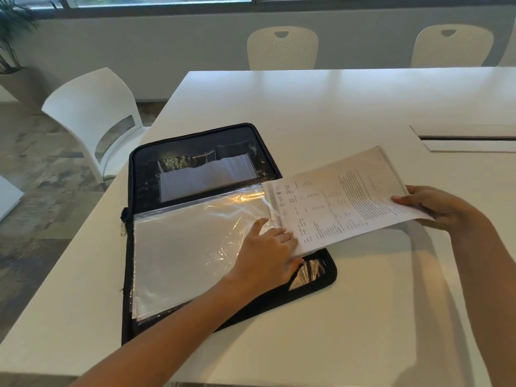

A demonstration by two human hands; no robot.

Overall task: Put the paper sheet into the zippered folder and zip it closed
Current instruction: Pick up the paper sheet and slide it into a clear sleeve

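A black zippered folder (145,174) lies open on the white table (349,101), its lid flat at the far side. Clear plastic sleeves (190,247) fill the near half. A printed paper sheet (343,199) lies slanted, its left end at the right-hand mouth of the top sleeve. My right hand (435,208) pinches the sheet's right end. My left hand (268,252) rests flat on the sleeve's right edge, its fingertips touching the sheet's lower left corner. A metal zipper pull (123,229) hangs at the folder's left spine.
A white chair (92,113) stands off the table's left corner, and two cream chairs (282,47) stand at the far side. A cable slot with a lid (469,138) sits in the tabletop at the right. A potted plant (11,32) is at the far left.
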